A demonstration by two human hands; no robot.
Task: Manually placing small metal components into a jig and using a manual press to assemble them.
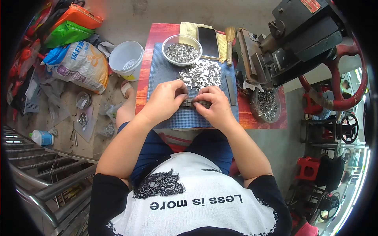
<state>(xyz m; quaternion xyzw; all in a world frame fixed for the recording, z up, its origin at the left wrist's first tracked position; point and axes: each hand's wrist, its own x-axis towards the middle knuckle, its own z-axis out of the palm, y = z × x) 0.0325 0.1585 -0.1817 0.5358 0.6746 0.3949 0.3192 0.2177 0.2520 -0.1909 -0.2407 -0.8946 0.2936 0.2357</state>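
Head view | left hand [170,95], right hand [215,105]: fingers curled at narrow dark-grey metal block [188,103], pinch unclear | best steadied flat on blue textured mat [189,119]

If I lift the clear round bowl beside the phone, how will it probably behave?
The bowl is probably heavy for its size, holding many small metallic pieces. Its thin-looking wall may flex. Being uncovered, it could spill if tilted.

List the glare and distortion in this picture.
Head view, far right: the bright strip looks blown out and bows along the rim; head view, corners: black surround; head view, upper middle: loose metal pieces gleam almost white.
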